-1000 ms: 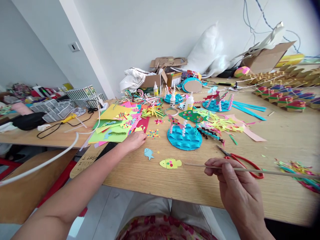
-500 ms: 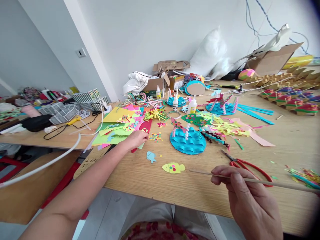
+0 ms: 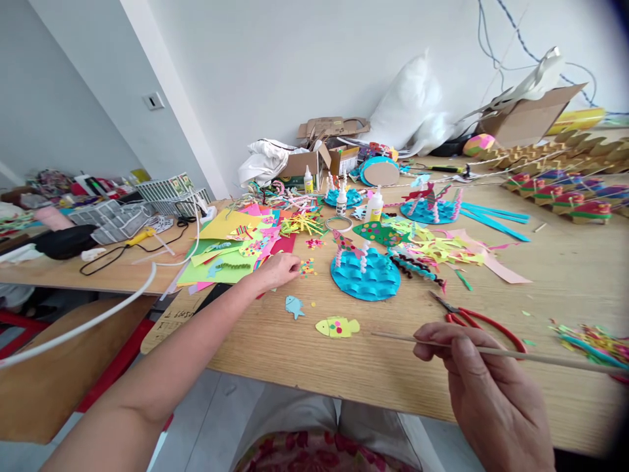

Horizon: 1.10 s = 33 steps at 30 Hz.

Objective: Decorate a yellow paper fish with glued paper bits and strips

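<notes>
Decorating seems to be the step in hand: the yellow paper fish (image 3: 337, 327) is lying flat on the surface (image 3: 295, 360), already bearing a few red, pink and green dots. Taking it as the clock's centre, the left hand (image 3: 280, 270) is hovering toward 10 o'clock, fingers drawn together just beside the loose paper dots (image 3: 308, 267); whether they are gripping one, I cannot tell. The right hand (image 3: 484, 387), between 3 and 4 o'clock, is pinching a thin stick (image 3: 422, 341), its tip pointing at the tail without touching.

The next move is probably calling for one dot to be singled out and laid flat, the fish being light enough to slide.

As for writing, the glue bottle (image 3: 375, 206) at 1 o'clock is wearing a yellow label, too small to read. The tan board (image 3: 164, 328) at 9 o'clock is carrying dark handwritten marks; I am making out no sure word or brand.
</notes>
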{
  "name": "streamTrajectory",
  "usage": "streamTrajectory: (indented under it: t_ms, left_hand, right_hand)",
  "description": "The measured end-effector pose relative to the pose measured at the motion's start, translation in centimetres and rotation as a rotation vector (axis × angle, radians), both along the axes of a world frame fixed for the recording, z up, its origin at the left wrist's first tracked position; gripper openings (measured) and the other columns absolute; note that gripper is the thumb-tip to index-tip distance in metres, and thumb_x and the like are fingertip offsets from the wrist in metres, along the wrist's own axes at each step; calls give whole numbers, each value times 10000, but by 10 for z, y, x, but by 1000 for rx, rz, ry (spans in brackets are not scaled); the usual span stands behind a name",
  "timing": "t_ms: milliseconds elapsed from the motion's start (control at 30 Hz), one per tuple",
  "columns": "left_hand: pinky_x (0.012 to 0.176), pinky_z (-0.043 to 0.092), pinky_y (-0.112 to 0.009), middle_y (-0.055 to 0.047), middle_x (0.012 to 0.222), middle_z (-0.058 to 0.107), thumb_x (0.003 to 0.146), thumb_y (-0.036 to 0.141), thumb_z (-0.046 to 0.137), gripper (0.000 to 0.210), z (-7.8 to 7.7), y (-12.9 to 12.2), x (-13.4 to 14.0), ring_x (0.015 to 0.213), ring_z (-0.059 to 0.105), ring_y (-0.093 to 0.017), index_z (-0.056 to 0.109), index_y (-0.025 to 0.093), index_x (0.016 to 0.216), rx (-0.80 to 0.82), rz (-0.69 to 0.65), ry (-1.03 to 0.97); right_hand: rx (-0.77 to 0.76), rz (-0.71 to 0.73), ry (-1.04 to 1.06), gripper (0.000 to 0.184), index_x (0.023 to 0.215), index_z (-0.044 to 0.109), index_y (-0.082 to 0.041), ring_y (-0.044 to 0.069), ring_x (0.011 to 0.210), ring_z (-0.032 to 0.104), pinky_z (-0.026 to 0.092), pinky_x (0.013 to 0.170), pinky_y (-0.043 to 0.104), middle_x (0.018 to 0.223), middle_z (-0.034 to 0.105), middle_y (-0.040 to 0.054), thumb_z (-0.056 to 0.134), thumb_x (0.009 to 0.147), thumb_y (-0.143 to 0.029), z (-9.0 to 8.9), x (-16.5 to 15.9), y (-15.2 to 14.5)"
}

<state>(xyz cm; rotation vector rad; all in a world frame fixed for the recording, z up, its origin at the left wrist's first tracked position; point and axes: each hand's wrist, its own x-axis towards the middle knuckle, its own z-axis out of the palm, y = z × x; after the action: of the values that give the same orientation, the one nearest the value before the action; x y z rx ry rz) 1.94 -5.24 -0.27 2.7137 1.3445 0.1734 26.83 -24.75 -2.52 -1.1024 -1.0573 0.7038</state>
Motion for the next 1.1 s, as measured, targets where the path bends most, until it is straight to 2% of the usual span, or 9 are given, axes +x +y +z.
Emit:
streamTrajectory:
  t_ms: [133,300,533,667,900,1000,1100]
  left_hand:
    - [669,397,-256,-35,762,599,645,17,396,264,-2,0,-3,734,528,-161,593,158,750,-42,17,-70]
    - [753,426,-258,-34,927,630,656,49,439,324,3,-3,-9,822,552,-147,602,161,914,-150,26,-185]
    - [716,466,-257,-35,796,642,673,107,453,215,10,-10,-13,741,588,-125,624,118,804,-516,189,-614]
    - [710,476,-258,-43,773,643,702,117,451,189,8,-14,-13,744,605,-120,606,111,812,-574,217,-693]
    - [716,468,-254,-24,722,644,667,101,542,130,4,-20,-8,725,612,-121,583,120,789,-625,236,-756]
    - [681,462,-240,-9,688,635,666,116,550,110,1,-27,-2,695,601,-122,590,128,768,-587,212,-720]
    - [637,450,-224,1,698,635,677,137,544,112,-1,-37,5,674,586,-122,614,143,765,-496,164,-595]
  right_hand:
    - [20,1,29,193,802,601,-190,166,668,558,464,599,313,829,602,68,484,830,-341,-1,-1,1]
    - [40,36,43,167,802,593,-207,148,668,547,442,623,302,833,582,44,472,843,-315,0,-1,1]
    - [0,23,19,189,806,601,-197,158,672,559,455,619,303,845,602,59,485,829,-344,-3,-1,0]
    - [1,20,2,187,806,607,-199,154,670,564,460,616,294,839,607,55,491,825,-344,-4,0,1]
    - [22,34,-14,190,803,603,-192,154,657,557,456,604,297,822,604,57,484,831,-337,-5,-2,3]
    - [33,66,-8,177,822,599,-195,150,665,552,444,617,299,837,591,50,471,844,-316,-6,-4,5]
    - [38,101,13,172,843,595,-199,143,673,546,431,621,296,850,580,42,457,857,-300,-6,-5,7]
